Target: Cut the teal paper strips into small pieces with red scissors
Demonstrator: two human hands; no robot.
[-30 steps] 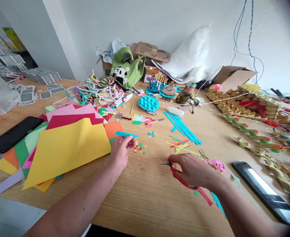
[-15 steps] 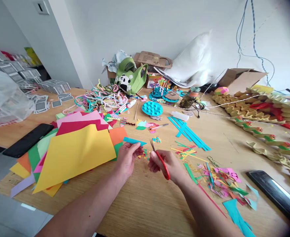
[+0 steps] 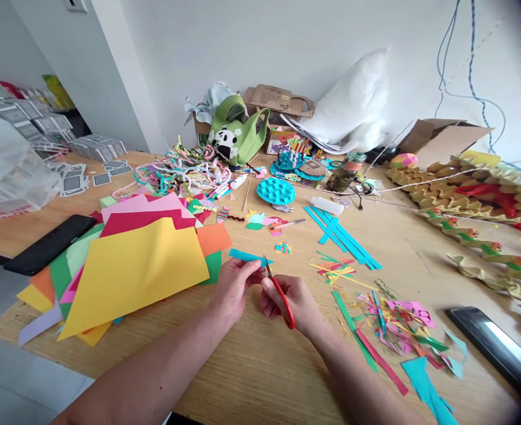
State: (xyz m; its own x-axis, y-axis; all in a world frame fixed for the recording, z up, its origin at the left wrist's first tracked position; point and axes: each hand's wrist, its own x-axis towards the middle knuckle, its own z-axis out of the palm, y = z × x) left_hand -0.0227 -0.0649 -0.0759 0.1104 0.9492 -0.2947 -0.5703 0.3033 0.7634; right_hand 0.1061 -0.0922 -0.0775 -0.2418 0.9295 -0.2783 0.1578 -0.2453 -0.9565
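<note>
Pinched between the thumb and fingers of my left hand (image 3: 236, 286) is a narrow blue paper strip (image 3: 244, 255), its long side running left to right. My right hand (image 3: 293, 301) grips red-handled scissors (image 3: 282, 295), and their blades point up at the strip's right end. Whether the blades touch the paper I cannot tell. Just beyond the hands lies a small heap of tiny blue and yellow paper bits (image 3: 282, 248). Farther back sits a round blue piece with raised bumps (image 3: 275, 191). Long blue strips (image 3: 347, 239) lie to its right.
Coloured paper sheets (image 3: 140, 271) are stacked on the left beside a black phone (image 3: 50, 243). Paper scraps (image 3: 402, 324) and another phone (image 3: 493, 345) lie on the right. Pipe cleaners (image 3: 185, 168), a green panda bag (image 3: 236, 133) and a jar (image 3: 345, 172) stand at the back.
My hands have come closer together. The scissor blades have moved left to the right end of the blue strip, which now lies flatter. The camera view has shifted slightly.
</note>
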